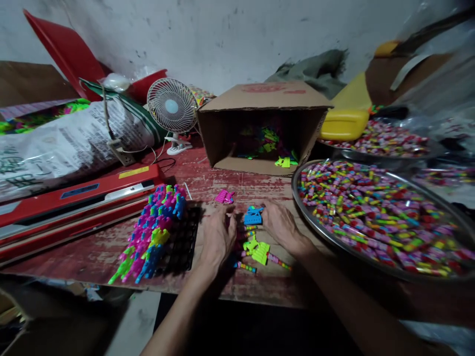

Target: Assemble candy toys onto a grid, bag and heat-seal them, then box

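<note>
My right hand (pixel 280 225) has its fingers bent and closed at the right edge of a blue plastic toy piece (pixel 253 217). Across from it, my left hand (pixel 218 235) is curled with thumb and fingers close together; whatever they hold is hidden. A pink plastic piece (pixel 224 197) lies just beyond the left hand. Between my wrists are a yellow-green plastic piece (pixel 261 252) and several small tubes with coloured bands (pixel 245 267). Left of my left hand, pink, blue, green and yellow plastic pieces (pixel 154 232) stand in rows on a black gridded tray (pixel 185 242).
An open cardboard box (pixel 267 96) with plastic pieces inside lies on its side at the back. A large metal tray (pixel 302 207) of wrapped candy-like tubes stands at right. A small fan (pixel 172 106), a red sealer-like machine (pixel 77 200) and a white sack (pixel 74 141) occupy the left.
</note>
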{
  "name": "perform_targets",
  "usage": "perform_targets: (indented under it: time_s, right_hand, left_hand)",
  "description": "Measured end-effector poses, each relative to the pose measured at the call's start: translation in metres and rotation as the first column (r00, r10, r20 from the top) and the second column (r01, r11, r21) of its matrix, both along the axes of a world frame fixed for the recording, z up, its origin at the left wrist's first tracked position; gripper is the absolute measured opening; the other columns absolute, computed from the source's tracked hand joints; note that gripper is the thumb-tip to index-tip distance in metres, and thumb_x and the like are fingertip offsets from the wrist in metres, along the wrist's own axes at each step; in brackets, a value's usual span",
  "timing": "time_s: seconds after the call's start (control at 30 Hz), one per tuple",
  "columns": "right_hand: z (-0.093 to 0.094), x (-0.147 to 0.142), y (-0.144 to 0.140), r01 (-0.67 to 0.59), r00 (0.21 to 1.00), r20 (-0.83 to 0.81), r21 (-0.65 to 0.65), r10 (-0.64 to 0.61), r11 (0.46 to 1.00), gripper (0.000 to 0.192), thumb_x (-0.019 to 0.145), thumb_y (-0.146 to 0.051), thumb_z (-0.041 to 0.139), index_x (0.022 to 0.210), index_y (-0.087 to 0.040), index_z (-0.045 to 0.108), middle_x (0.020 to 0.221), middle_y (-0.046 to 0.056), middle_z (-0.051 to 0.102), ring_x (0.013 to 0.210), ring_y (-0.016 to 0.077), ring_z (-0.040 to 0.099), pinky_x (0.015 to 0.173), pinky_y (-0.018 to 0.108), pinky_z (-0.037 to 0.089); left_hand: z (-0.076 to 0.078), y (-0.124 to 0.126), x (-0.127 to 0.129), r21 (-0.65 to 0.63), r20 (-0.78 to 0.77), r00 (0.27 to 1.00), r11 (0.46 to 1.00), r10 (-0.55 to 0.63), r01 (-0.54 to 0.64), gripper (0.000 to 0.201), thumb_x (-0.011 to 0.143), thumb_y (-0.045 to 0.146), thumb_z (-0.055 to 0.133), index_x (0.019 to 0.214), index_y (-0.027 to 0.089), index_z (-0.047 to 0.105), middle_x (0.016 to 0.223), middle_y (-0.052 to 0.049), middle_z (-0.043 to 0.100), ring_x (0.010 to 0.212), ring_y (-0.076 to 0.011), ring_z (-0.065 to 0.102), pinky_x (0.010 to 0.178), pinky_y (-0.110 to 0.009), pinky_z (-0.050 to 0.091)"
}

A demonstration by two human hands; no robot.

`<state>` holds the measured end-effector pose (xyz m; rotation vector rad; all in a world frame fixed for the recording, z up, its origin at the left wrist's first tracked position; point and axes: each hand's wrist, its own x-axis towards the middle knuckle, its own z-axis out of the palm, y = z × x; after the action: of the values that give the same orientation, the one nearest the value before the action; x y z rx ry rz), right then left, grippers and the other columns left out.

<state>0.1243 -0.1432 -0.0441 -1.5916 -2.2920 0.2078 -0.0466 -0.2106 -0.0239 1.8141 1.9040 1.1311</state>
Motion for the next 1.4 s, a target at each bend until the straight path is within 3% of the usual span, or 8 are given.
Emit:
perform_targets:
  time_s: [0.27, 0.37, 0.67, 0.87, 1.0, 1.13, 1.23, 1.4]
  right_hand:
    - [0.000, 0.012, -0.004, -0.316, 0.948, -0.042, 0.017, 0.316, 0.949, 0.048, 0.080, -0.007, 0.043, 0.124, -0.021, 0.056, 0.121, 0.012, 0.055, 0.103, 0.0204, 0.056, 0.086, 0.030, 0.048]
    - [-0.006, 0.012, 0.001, -0.237, 0.955, -0.196, -0.052, 0.222, 0.970, 0.037, 0.079, -0.011, 0.048, 0.113, -0.018, 0.062, 0.114, 0.012, 0.061, 0.103, 0.0211, 0.057, 0.092, 0.034, 0.047]
    - [0.001, 0.017, 0.003, -0.082, 0.956, -0.289, -0.086, 0.053, 0.993, 0.029, 0.090, -0.026, 0.041, 0.086, -0.017, 0.068, 0.067, 0.001, 0.066, 0.065, 0.0159, 0.062, 0.063, 0.025, 0.048]
    - [0.032, 0.012, -0.011, -0.063, 0.981, -0.181, 0.016, 0.065, 0.998, 0.025, 0.090, -0.018, 0.041, 0.084, -0.018, 0.065, 0.087, 0.007, 0.069, 0.079, 0.0170, 0.062, 0.072, 0.026, 0.044]
    - [0.014, 0.003, -0.008, -0.086, 0.986, -0.145, -0.037, 0.080, 0.996, 0.019, 0.085, -0.012, 0.047, 0.092, -0.018, 0.064, 0.087, 0.006, 0.069, 0.079, 0.0155, 0.062, 0.071, 0.023, 0.045]
    - [-0.001, 0.000, -0.017, -0.009, 0.993, -0.118, 0.011, 0.011, 1.000, 0.034, 0.078, -0.002, 0.046, 0.107, -0.012, 0.059, 0.108, 0.013, 0.064, 0.100, 0.0192, 0.059, 0.087, 0.027, 0.046]
    - [0.023, 0.011, -0.035, 0.009, 0.996, -0.088, 0.066, -0.003, 0.998, 0.028, 0.085, -0.009, 0.043, 0.106, -0.016, 0.060, 0.107, 0.011, 0.063, 0.095, 0.0191, 0.060, 0.085, 0.028, 0.046]
    - [0.100, 0.061, -0.030, -0.035, 0.989, 0.148, 0.208, 0.004, 0.977, 0.023, 0.092, -0.025, 0.042, 0.090, -0.022, 0.064, 0.086, 0.007, 0.066, 0.076, 0.0183, 0.059, 0.069, 0.029, 0.043]
  left_hand:
    - [0.001, -0.013, -0.007, -0.037, 0.102, 0.995, 0.999, 0.010, -0.006, 0.031, 0.090, 0.026, 0.046, 0.114, 0.017, 0.063, 0.105, -0.008, 0.072, 0.096, -0.0213, 0.067, 0.087, -0.034, 0.050]
    - [0.004, -0.017, -0.009, -0.036, 0.092, 0.996, 0.999, -0.007, 0.011, 0.031, 0.089, 0.027, 0.047, 0.112, 0.016, 0.065, 0.104, -0.008, 0.072, 0.096, -0.0220, 0.067, 0.087, -0.034, 0.050]
    - [0.024, -0.020, -0.009, -0.013, 0.112, 0.992, 0.998, -0.055, 0.057, 0.027, 0.089, 0.024, 0.047, 0.106, 0.017, 0.067, 0.094, -0.005, 0.072, 0.083, -0.0177, 0.066, 0.083, -0.030, 0.050]
    - [0.032, -0.001, -0.006, -0.089, -0.147, 0.972, 0.981, -0.184, 0.172, 0.046, 0.087, 0.021, 0.050, 0.133, 0.014, 0.047, 0.124, -0.013, 0.062, 0.105, -0.0227, 0.061, 0.093, -0.037, 0.048]
    - [0.035, 0.030, 0.018, -0.303, -0.414, 0.836, 0.921, -0.359, 0.245, 0.057, 0.083, 0.014, 0.053, 0.138, 0.012, 0.038, 0.134, -0.016, 0.054, 0.125, -0.0267, 0.049, 0.105, -0.041, 0.040]
    - [0.032, 0.064, 0.046, -0.437, -0.412, 0.761, 0.842, -0.501, 0.317, 0.054, 0.071, 0.010, 0.065, 0.125, 0.011, 0.054, 0.124, -0.019, 0.060, 0.112, -0.0318, 0.059, 0.097, -0.043, 0.046]
    - [0.025, 0.082, 0.056, -0.477, -0.395, 0.740, 0.810, -0.544, 0.341, 0.037, 0.068, 0.007, 0.065, 0.104, 0.014, 0.065, 0.113, -0.019, 0.065, 0.107, -0.0321, 0.062, 0.095, -0.042, 0.046]
    - [0.011, 0.096, 0.050, -0.451, -0.348, 0.799, 0.835, -0.491, 0.316, 0.020, 0.061, 0.012, 0.069, 0.080, 0.016, 0.066, 0.099, -0.017, 0.068, 0.107, -0.0355, 0.060, 0.096, -0.043, 0.042]
